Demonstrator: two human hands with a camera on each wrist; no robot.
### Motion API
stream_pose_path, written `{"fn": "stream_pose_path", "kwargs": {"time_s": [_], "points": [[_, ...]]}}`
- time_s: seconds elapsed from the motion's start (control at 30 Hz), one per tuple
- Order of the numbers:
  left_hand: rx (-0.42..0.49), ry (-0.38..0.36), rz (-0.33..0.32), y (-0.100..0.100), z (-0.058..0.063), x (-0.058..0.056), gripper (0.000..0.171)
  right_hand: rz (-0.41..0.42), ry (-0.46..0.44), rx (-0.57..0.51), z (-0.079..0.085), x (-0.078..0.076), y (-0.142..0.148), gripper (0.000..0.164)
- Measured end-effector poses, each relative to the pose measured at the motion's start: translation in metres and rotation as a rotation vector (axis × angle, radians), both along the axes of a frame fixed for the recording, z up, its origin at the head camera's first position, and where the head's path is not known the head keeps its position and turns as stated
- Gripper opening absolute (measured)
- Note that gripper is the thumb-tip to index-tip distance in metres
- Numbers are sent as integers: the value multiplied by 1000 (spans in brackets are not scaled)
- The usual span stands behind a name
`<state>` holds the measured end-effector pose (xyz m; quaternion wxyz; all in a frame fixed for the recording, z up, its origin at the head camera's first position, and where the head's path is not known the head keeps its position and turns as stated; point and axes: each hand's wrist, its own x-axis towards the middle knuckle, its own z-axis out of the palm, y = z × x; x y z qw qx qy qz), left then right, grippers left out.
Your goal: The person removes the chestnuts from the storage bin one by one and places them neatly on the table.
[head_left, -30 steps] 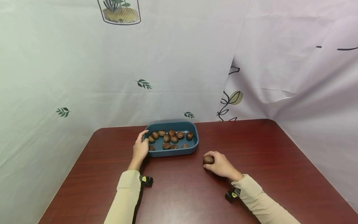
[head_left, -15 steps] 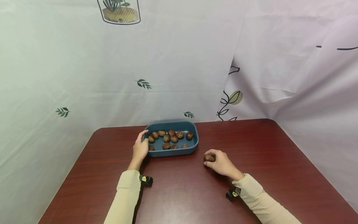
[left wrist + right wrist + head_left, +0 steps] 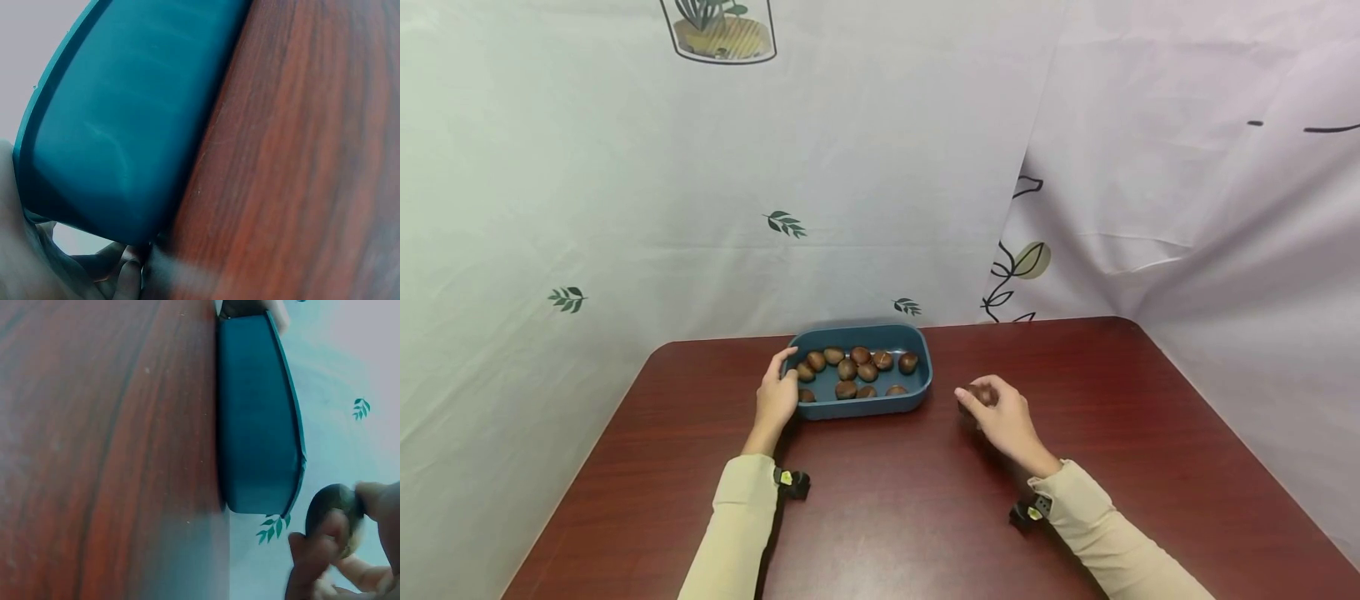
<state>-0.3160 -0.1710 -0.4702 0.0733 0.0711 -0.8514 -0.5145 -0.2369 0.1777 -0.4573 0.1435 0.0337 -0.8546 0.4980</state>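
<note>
A blue rectangular tray (image 3: 861, 408) with rounded corners stands near the table's far edge, with several brown chestnuts (image 3: 847, 370) lying loose in it. My left hand (image 3: 777, 398) grips the tray's left end; the left wrist view shows the tray's side wall (image 3: 125, 125) close up, with fingers around its end. To the right of the tray, my right hand (image 3: 1006, 417) pinches a chestnut (image 3: 983, 395) between thumb and fingers, raised above the table. In the right wrist view this dark, shiny chestnut (image 3: 331, 503) is partly covered by the fingertips.
The dark red wooden table (image 3: 865, 517) has rounded far corners. A pale cloth backdrop (image 3: 865, 167) with printed leaves hangs right behind the far edge. Each wrist wears a small black camera, one at the left sleeve (image 3: 741, 500) and one at the right sleeve (image 3: 1097, 525).
My right hand has lifted the chestnut off the table, moving up and slightly right in the head view. My left hand and the tray have stayed in place.
</note>
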Motion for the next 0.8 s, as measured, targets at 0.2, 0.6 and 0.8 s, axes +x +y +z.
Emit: {"fn": "stream_pose_path", "kwargs": {"time_s": [0.2,0.6,0.8], "points": [[2,6,8,-4,1,1,46,-15,37,-107,5,-1,-2,30],[-14,8,-1,-2,3,1,45,229,-88,-248,11,-2,-25,36],[14,8,-9,-2,2,3,44,254,-43,-226,18,-11,-57,33]]}}
